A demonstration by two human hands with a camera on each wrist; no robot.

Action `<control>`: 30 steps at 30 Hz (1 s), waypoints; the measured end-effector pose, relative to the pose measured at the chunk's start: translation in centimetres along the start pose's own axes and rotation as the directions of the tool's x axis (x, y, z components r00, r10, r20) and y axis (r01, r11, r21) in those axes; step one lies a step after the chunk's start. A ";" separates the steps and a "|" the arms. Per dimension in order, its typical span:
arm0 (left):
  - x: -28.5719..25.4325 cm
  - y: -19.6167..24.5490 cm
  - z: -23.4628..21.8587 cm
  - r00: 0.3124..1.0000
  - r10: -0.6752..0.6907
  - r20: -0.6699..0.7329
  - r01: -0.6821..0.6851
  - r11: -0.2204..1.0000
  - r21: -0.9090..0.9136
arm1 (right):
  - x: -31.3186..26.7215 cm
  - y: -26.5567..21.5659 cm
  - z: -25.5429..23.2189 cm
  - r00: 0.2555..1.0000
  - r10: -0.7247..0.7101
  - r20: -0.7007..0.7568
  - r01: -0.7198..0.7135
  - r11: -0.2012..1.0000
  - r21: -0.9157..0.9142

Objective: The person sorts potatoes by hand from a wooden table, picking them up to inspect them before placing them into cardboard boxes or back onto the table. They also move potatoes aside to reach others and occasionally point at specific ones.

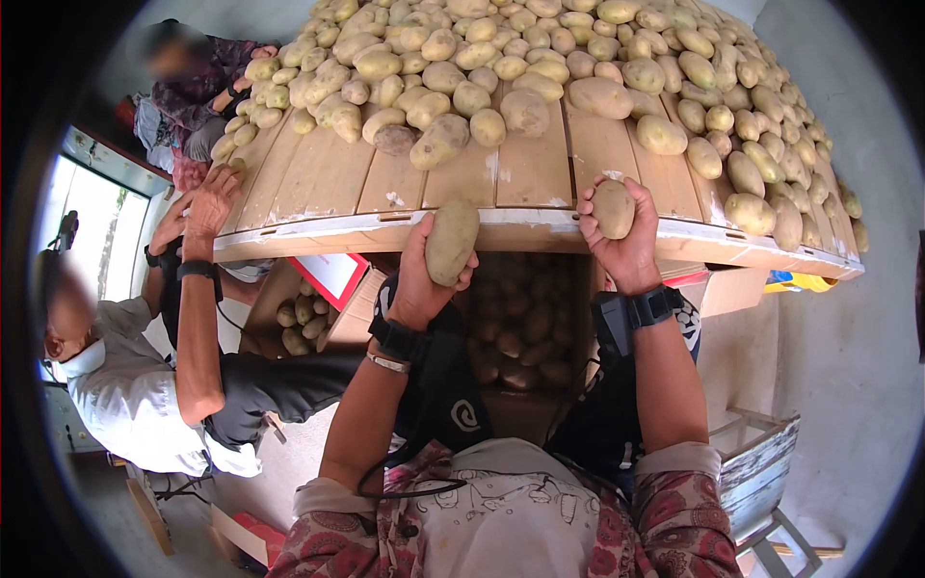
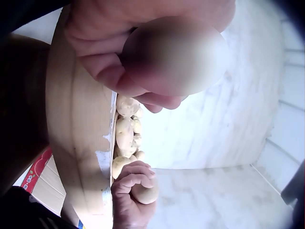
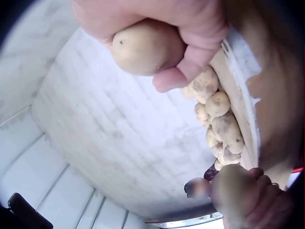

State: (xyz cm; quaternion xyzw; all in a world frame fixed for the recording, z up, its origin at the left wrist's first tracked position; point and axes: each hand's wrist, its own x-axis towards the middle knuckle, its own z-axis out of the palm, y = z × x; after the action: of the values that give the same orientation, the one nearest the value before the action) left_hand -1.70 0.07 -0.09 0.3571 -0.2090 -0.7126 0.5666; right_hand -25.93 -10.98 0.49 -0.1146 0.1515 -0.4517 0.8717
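My left hand (image 1: 414,289) grips a large, long potato (image 1: 453,243), held upright just in front of the table's near edge. In my right hand (image 1: 634,241) is a smaller, rounder potato (image 1: 613,209), with fingers and thumb curled round it at the same edge. Close up in the left wrist view, the left hand's fingers wrap the large potato (image 2: 178,55), which is blurred. The right wrist view has the small potato (image 3: 147,46) between thumb and fingers, its pale skin showing a dark speck. Both potatoes are raised off the slatted wooden tabletop (image 1: 520,178).
Many potatoes (image 1: 443,77) are heaped across the table's far part. Below the edge, between the wearer's legs, a box holds more potatoes (image 1: 520,332). A cardboard box (image 1: 337,323) with potatoes stands left, beside a seated person (image 1: 145,376). Another person (image 1: 198,82) sits farther back.
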 end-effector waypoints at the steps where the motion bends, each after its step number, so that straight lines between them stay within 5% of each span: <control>1: 0.0 0.0 0.0 1.000 -0.001 -0.011 0.001 1.000 -0.003 | 0.0 0.1 0.0 1.000 -0.015 -0.022 0.014 1.000 -0.027; 15: -0.1 0.1 0.9 0.997 0.028 -0.077 -0.032 0.998 -0.050 | 0.1 0.3 0.4 0.992 -0.108 -0.058 0.101 0.988 -0.120; 21: -0.2 -0.1 1.8 0.976 0.044 -0.214 -0.050 0.999 -0.020 | 0.1 0.2 0.3 0.992 -0.116 -0.042 0.109 0.983 -0.145; 23: 0.2 -0.3 -0.7 1.000 0.010 0.028 -0.009 1.000 -0.008 | 0.1 0.2 0.4 0.992 -0.110 -0.060 0.100 0.985 -0.140; 26: 0.3 -0.2 -1.6 0.993 0.015 0.121 -0.007 0.998 -0.067 | 0.2 0.1 0.2 0.995 -0.088 -0.053 0.081 0.989 -0.123; 30: 0.0 -0.1 0.1 1.000 0.019 -0.023 -0.021 0.998 -0.051 | 0.0 0.0 0.2 0.995 -0.098 0.012 0.099 0.975 -0.198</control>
State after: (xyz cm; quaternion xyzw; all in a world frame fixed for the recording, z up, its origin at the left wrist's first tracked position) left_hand -1.82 0.07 -0.14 0.3482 -0.1879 -0.7080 0.5850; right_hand -25.88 -10.97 0.68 -0.2086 0.1891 -0.4768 0.8327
